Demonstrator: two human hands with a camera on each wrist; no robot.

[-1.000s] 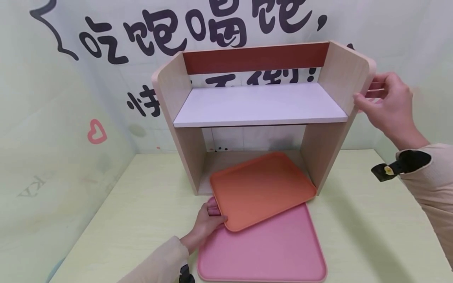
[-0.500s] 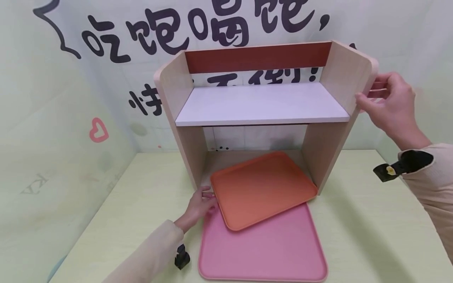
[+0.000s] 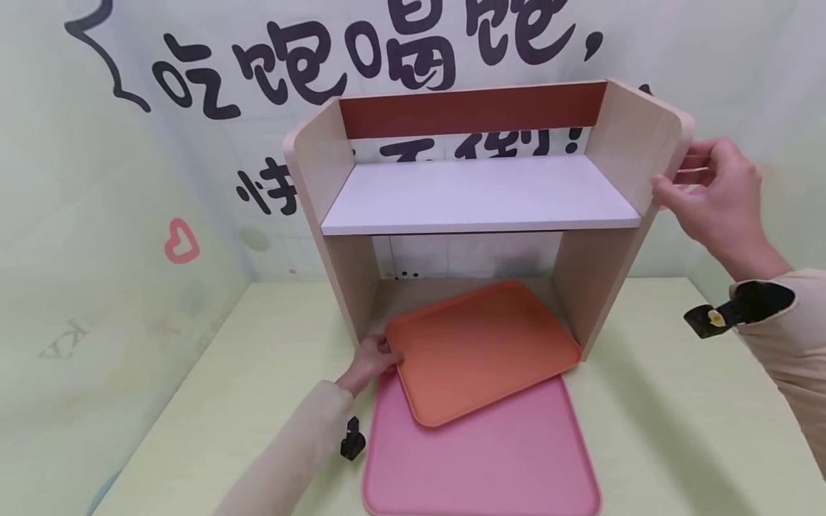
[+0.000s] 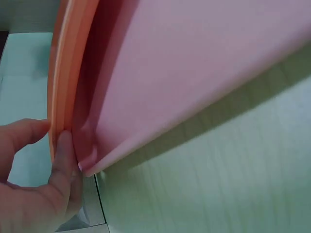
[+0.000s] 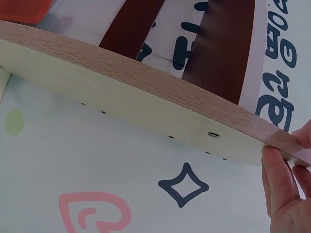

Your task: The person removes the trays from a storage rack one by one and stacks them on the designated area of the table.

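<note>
Left hand (image 3: 373, 356) pinches the orange tray (image 3: 480, 347) half under the shelf (image 3: 477, 197), atop the pink tray (image 3: 477, 459); right hand (image 3: 713, 197) grips the shelf's side; skewed corner may jam.

Shelf (image 3: 619, 165) matt wood grain; orange tray (image 3: 480, 347), pink tray (image 3: 477, 459) smooth plastic

So the shelf unit (image 3: 477, 208) sits at the table's (image 3: 677, 430) back edge. One tray (image 3: 480, 347) pokes into its bottom opening, lying on another tray (image 3: 490, 459) nearer the front edge.
</note>
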